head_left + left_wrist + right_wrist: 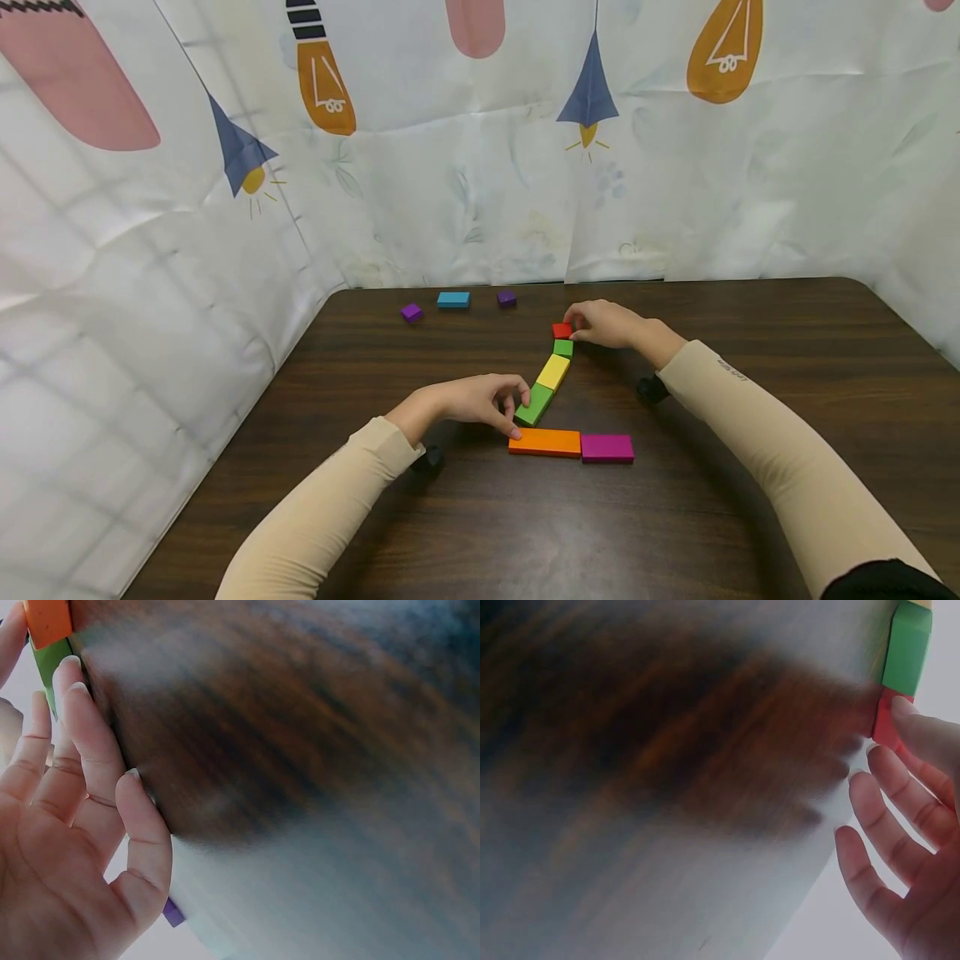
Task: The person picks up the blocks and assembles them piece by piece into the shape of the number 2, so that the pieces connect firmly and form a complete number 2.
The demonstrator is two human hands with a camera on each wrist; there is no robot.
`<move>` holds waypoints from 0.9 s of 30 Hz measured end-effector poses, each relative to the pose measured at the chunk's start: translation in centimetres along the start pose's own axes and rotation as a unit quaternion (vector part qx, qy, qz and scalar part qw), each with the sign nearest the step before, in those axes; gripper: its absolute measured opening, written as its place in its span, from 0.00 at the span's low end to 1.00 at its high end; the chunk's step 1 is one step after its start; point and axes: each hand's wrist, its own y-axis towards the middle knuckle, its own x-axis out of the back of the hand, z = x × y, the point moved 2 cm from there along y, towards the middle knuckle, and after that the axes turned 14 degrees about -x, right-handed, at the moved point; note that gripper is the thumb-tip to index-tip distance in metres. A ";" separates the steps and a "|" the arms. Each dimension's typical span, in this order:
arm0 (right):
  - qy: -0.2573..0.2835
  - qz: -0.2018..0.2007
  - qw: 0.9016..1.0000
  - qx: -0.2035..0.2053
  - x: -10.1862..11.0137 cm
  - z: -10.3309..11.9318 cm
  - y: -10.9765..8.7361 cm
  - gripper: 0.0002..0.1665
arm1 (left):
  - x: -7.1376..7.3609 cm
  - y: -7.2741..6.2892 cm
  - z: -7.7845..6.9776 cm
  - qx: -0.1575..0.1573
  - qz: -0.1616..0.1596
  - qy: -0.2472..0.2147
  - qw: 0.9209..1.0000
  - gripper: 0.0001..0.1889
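Note:
My right hand (611,323) pinches a small red block (561,331) between thumb and forefinger; its other fingers are loosely bent in the right wrist view. That block stands at the far end of a bent row: a small green block (563,348), a yellow block (553,372) and a longer green block (535,405). With its thumb, my left hand (480,400) touches the left end of an orange block (549,442), while the forefinger is at the longer green block. A magenta block (607,447) lies end to end with the orange one.
Toward the back edge of the dark wooden table (750,500) lie a blue block (453,300) and two purple blocks, one to its left (412,312) and one to its right (507,298). A patterned cloth (480,208) hangs behind the table.

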 end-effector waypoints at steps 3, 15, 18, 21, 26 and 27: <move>-0.003 0.002 1.000 0.003 0.0 -0.1 0.0 0.20 | 0.0 0.0 0.0 -0.001 0.000 -0.002 1.000 0.19; -0.007 0.008 1.000 0.000 0.0 0.0 -0.2 0.20 | 0.0 0.0 0.2 -0.002 0.002 -0.002 1.000 0.19; -0.006 0.008 1.000 -0.002 0.0 0.0 -0.2 0.20 | 0.0 0.0 0.2 -0.002 0.002 0.000 1.000 0.19; -0.007 0.008 1.000 0.000 0.0 -0.1 -0.2 0.20 | 0.0 0.0 0.2 -0.003 0.001 0.001 1.000 0.18; -0.011 0.008 1.000 0.005 0.0 -0.3 -0.1 0.20 | 0.0 0.0 0.1 -0.003 0.001 0.003 1.000 0.18; -0.012 0.008 1.000 0.006 0.0 -0.3 -0.1 0.20 | 0.0 0.0 0.1 -0.003 0.001 0.003 1.000 0.18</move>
